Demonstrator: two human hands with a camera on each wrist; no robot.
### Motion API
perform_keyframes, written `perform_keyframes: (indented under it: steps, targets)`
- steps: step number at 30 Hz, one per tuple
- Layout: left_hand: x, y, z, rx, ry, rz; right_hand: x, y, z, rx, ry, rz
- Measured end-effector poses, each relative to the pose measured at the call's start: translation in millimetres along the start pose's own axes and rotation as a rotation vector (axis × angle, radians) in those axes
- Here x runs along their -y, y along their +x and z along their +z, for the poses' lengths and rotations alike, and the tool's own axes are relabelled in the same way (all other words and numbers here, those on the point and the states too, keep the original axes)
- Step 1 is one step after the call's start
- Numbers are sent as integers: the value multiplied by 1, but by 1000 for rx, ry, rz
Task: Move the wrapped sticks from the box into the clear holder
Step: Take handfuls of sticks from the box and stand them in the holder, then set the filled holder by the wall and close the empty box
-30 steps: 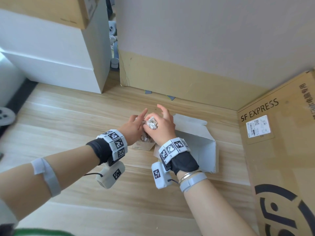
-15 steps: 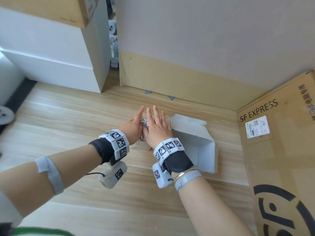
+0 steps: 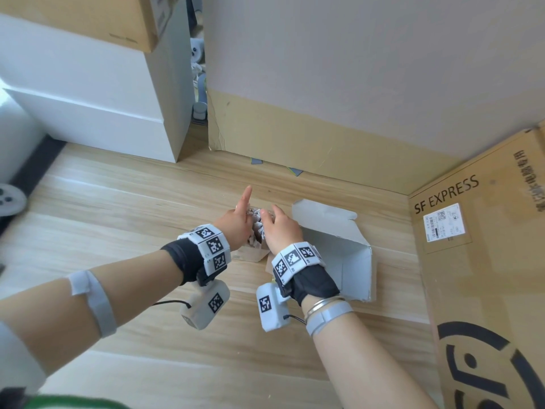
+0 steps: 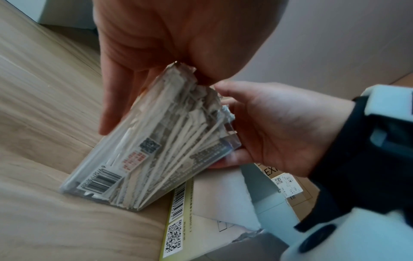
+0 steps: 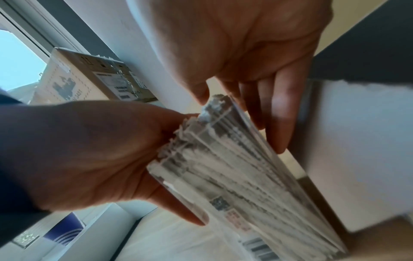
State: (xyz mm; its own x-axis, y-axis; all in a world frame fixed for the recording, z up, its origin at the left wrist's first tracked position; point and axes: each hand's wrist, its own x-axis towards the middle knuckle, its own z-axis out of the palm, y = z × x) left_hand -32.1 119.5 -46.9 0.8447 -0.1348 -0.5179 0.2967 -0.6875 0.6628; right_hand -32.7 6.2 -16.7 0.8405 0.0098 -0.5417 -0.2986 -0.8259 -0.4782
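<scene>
Crammed into the clear rectangular plastic holder [image 4: 93,176], with frayed wrapper ends poking past the open rim: a dense sheaf of thin paper-wrapped sticks [image 4: 178,134]. Tilted, that holder, with one bottom corner down on the pale wood-grain desk [image 4: 44,106] and the mouth raised between both hands, just left of the opened white cardboard box [image 3: 339,240]. Left hand [image 4: 161,38] spread flat against one broad wall, fingers straight, thumb at the stick tops, index finger pointing clear in the head view. Right hand [image 4: 279,127] wrapped round the opposite edge, thumb over the top of the sheaf and fingertips tucked beneath. Judging by the full holder, probably the settling step: squaring and seating the sheaf. To do it well, brace the lower corner on the desk, squeeze gently from both sides, and press the raised ends down evenly with the thumbs rather than forcing single sticks. Bring the holder upright before letting go, to avoid a spill from the open mouth. Go lightly on the thin paper, likely easy to tear or crumple. Further out, a large brown SF EXPRESS carton [image 3: 472,261] at the right and a grey wall [image 3: 354,69] behind. Whether any sticks remain in the box: cannot tell.
</scene>
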Motion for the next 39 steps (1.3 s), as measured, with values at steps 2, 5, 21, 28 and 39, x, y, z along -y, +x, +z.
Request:
perform_keyframes:
  steps: [2,5,21,28,39]
  targets:
    - [-2,3,-1,-1,-7,-9,2,1,-2,-11,0,-10]
    - [-8,9,-7,-29,-12,2,5,8,-7,-37,-2,-26]
    - [-41,80,-72,-204,-80,-5,36,96,-47,-172,222,16]
    - [-37,99,-73,-203,-100,-14,39,110,-48,-165,251,56]
    - [-37,100,-60,-255,-32,-4,35,115,-46,-169,155,24]
